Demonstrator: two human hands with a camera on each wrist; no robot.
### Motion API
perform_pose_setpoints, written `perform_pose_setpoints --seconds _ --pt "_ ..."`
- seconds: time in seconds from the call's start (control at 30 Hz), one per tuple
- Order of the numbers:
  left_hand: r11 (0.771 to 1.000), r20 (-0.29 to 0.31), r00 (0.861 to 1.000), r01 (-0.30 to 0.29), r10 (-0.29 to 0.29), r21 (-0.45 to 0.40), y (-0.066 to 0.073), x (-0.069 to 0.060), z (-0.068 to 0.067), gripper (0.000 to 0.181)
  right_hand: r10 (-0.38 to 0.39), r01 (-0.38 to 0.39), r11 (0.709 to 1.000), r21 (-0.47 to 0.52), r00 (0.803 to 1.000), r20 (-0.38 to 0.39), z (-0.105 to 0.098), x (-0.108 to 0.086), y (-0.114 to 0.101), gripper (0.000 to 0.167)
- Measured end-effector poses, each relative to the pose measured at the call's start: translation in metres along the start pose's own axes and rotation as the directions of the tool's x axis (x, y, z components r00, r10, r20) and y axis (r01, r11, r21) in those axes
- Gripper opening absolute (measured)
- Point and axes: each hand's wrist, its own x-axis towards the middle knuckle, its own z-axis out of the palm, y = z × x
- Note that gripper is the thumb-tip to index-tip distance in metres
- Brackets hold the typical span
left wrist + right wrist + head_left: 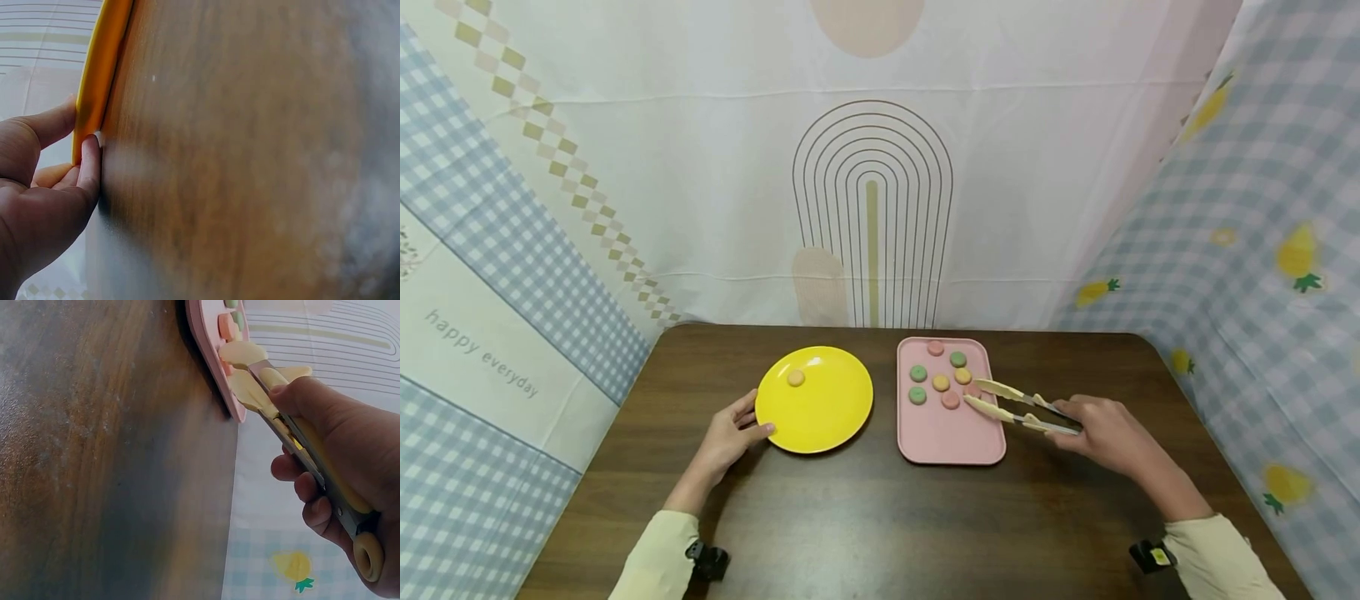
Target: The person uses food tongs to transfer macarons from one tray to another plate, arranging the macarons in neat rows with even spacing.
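My left hand (727, 436) holds the near-left rim of a round yellow plate (820, 417), thumb on one side and fingers on the other in the left wrist view. On the plate lies one small pale-orange round macaron-like piece (796, 378). My right hand (1108, 435) grips a pair of tongs (325, 478) with cream tips. The tips are spread over the right side of a pink rectangular tray (951, 440), around a pink piece (972, 390). Whether they touch it I cannot tell. Several green, pink and yellow-orange pieces lie on the tray.
Plate and tray stand side by side on a dark brown wooden table (865, 517), near its back edge. A patterned white curtain (722, 192) hangs behind, with blue checked cloth (1262, 333) on the right. Each wrist wears a small black camera.
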Motion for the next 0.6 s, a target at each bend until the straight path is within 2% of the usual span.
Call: perform_pose_setpoints --seconds 0.17,0.27,0.43,0.6 --pt "1.0 0.002 1.0 -0.001 0.001 -0.004 -0.001 0.001 0.0 0.083 0.005 -0.005 1.0 -0.003 1.0 0.014 -0.002 0.0 -0.001 0.045" --pt "1.0 0.002 1.0 0.002 -0.002 -0.006 -0.002 0.001 0.0 0.083 -0.001 0.001 1.0 0.001 1.0 -0.003 -0.003 0.0 0.0 0.045" --pt "1.0 0.001 1.0 0.002 -0.002 -0.005 -0.002 0.001 -0.001 0.083 -0.031 0.032 0.999 0.011 0.995 -0.098 -0.003 0.002 -0.003 0.042" --pt "1.0 0.002 1.0 -0.004 0.004 -0.003 -0.002 0.0 -0.001 0.083 -0.066 0.074 0.997 0.036 0.98 -0.19 0.0 0.018 -0.015 0.037"
